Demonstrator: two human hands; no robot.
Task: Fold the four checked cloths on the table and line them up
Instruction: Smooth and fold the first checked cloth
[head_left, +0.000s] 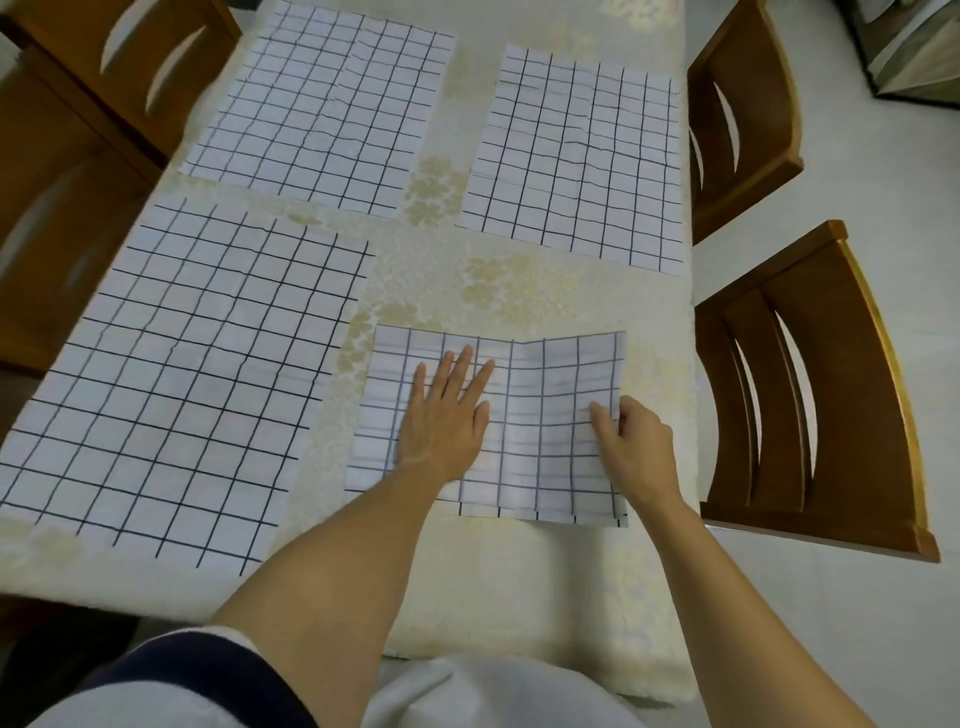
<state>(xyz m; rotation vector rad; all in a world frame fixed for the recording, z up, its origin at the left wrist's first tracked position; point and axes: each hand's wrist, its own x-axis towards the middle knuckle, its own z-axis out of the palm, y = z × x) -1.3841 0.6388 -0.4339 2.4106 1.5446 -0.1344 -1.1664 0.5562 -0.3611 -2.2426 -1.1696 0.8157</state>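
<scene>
Folded checked cloth (545, 415) lies at desk's (519, 582) near right; left hand (447, 415) pressed flat on it, grip fully open. Right hand (631, 441) grip pinches its right edge. Three unfolded cloths (176, 374) lie flat, apart, left and beyond.

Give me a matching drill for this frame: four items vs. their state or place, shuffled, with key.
Items:
1. left hand
2. right hand
3. near-right cloth
4. near-left cloth

States:
A. lies spread out flat, untouched
B. pinches a cloth's right edge
C. folded over, under both hands
D. pressed flat, fingers spread

Pairs: 1-D, 2-B, 3-C, 4-A
</scene>
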